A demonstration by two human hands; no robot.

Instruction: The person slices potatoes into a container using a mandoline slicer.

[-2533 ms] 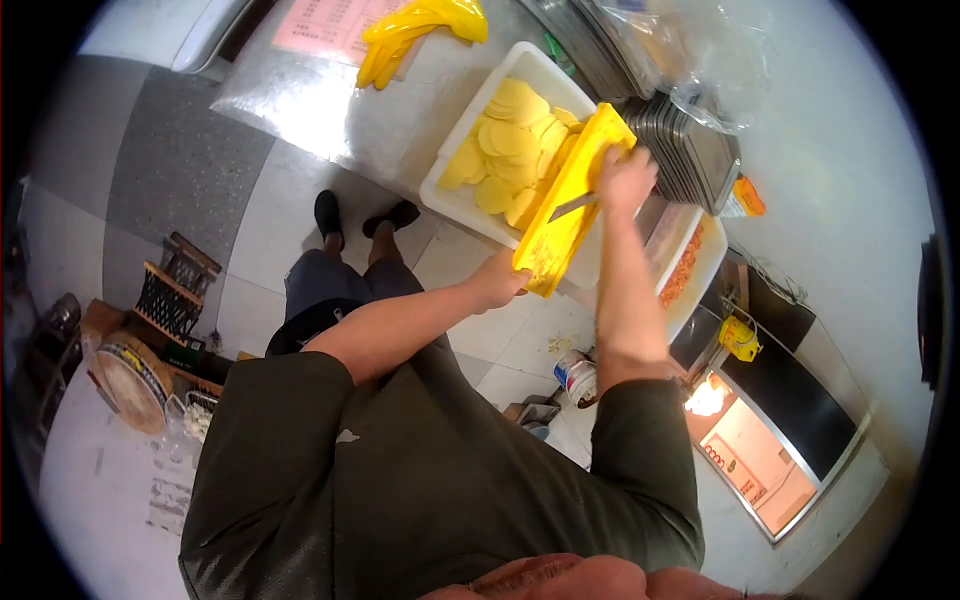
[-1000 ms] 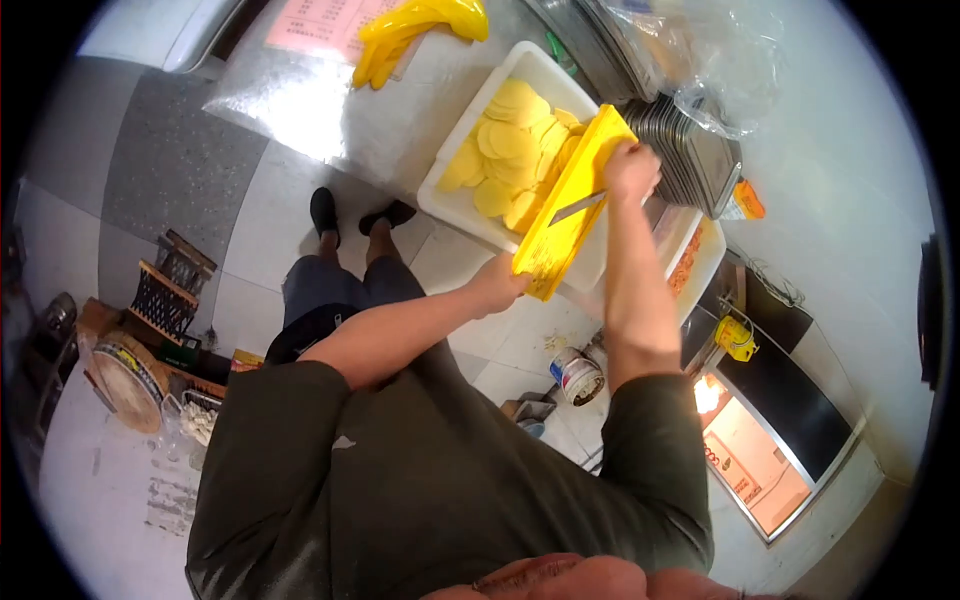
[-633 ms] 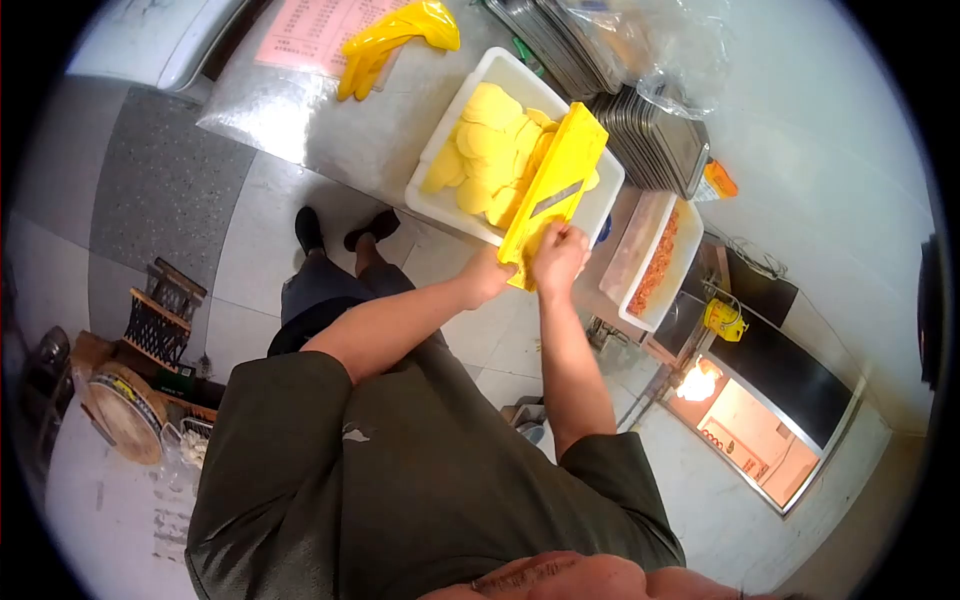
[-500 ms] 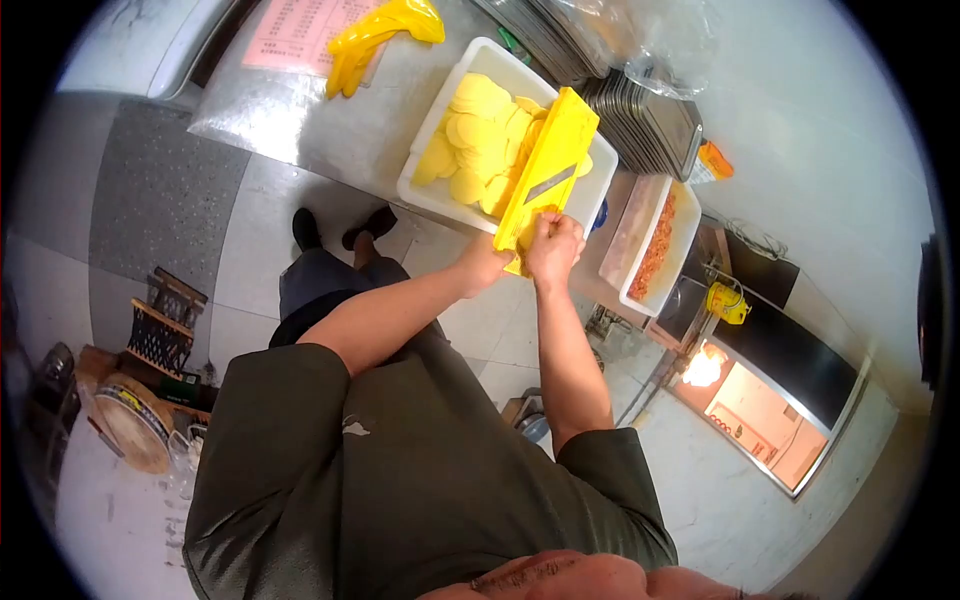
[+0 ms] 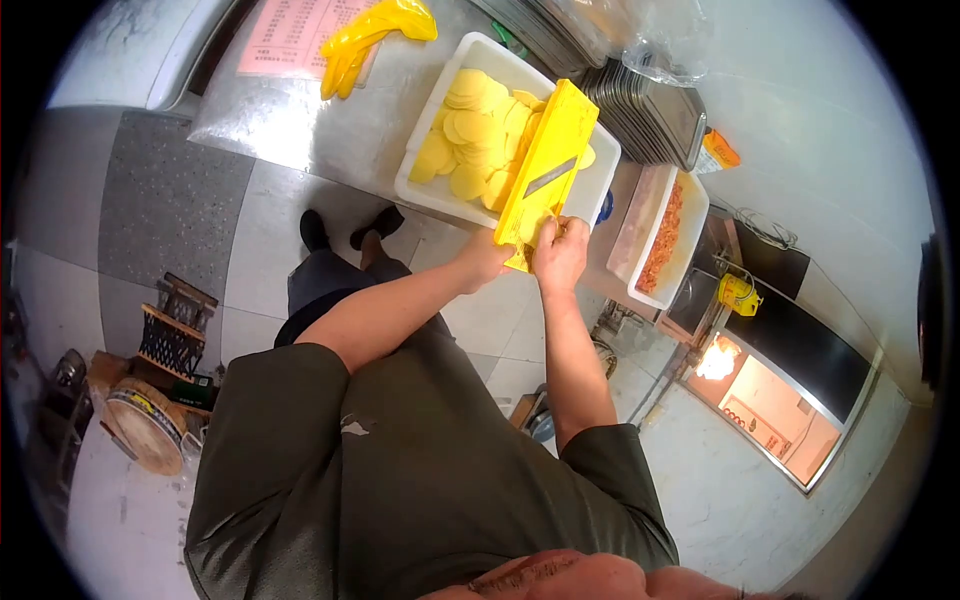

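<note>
A yellow mandoline slicer (image 5: 553,140) with a slanted metal blade lies tilted across a white plastic tub (image 5: 412,190). Round, thin yellow slices, apparently potato, (image 5: 480,130) are heaped in the tub to its left. My left hand (image 5: 484,260) is closed around the slicer's near end. My right hand (image 5: 560,258), fingers bent, presses on the slicer's face below the blade. Under those fingers is a yellow piece (image 5: 528,230), mostly hidden, which looks like a potato.
A yellow glove (image 5: 375,35) and a pink printed sheet (image 5: 290,40) lie on the metal table (image 5: 250,110). Stacked metal trays (image 5: 650,110) stand behind the tub. To the right is a white bin (image 5: 690,235) of reddish chopped food, with a flame (image 5: 717,357) farther off.
My right hand has slid slightly toward me along the slicer, its fingers still bent. The left hand keeps its hold. The whole view has shifted a little.
</note>
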